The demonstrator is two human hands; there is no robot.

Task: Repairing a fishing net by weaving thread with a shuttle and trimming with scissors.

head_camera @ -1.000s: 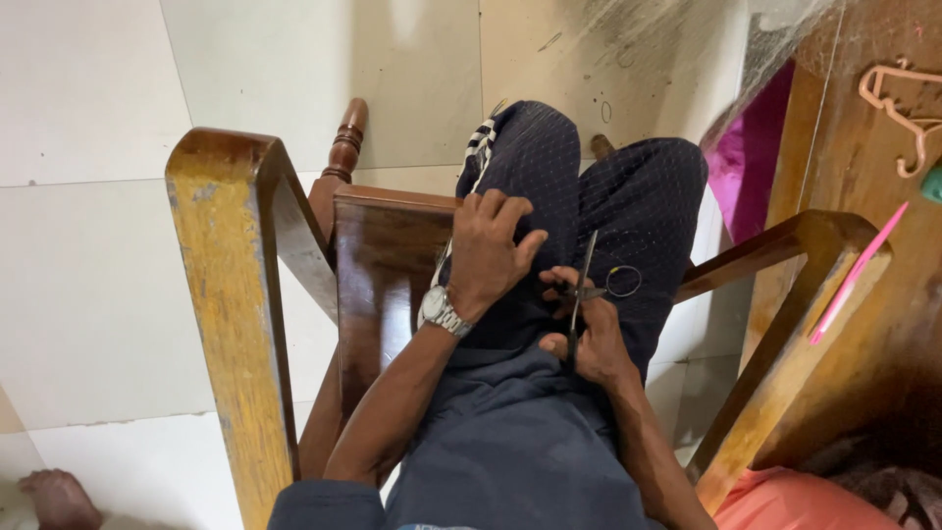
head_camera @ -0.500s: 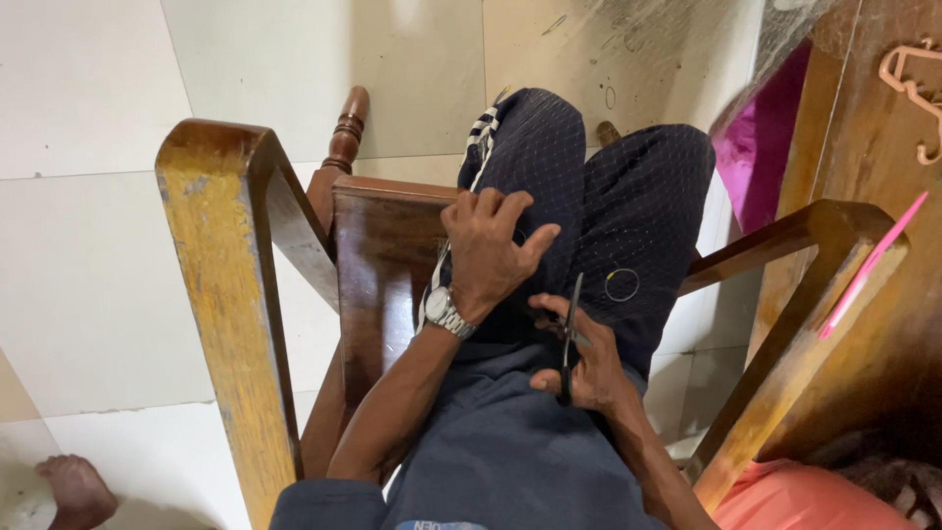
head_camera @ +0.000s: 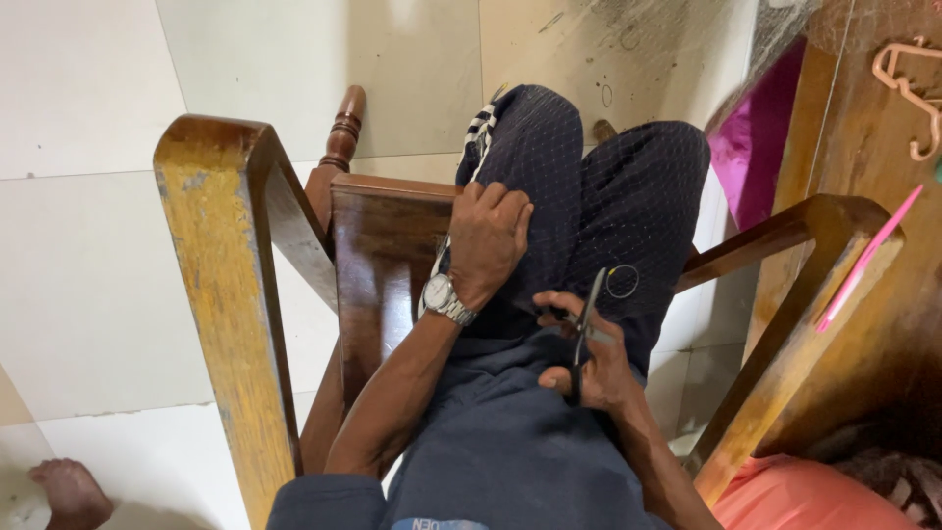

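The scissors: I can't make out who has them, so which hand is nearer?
Right. The right hand grips the scissors over the lap; the left hand rests apart on the dark trousers by the wooden chair arm.

Head camera looks steeply down (close) at lap

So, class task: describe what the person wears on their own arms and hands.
The left hand has a silver metal wristwatch with a pale round dial at the wrist. The right hand shows nothing worn. Both forearms are bare; dark blue sleeves end near the elbow.
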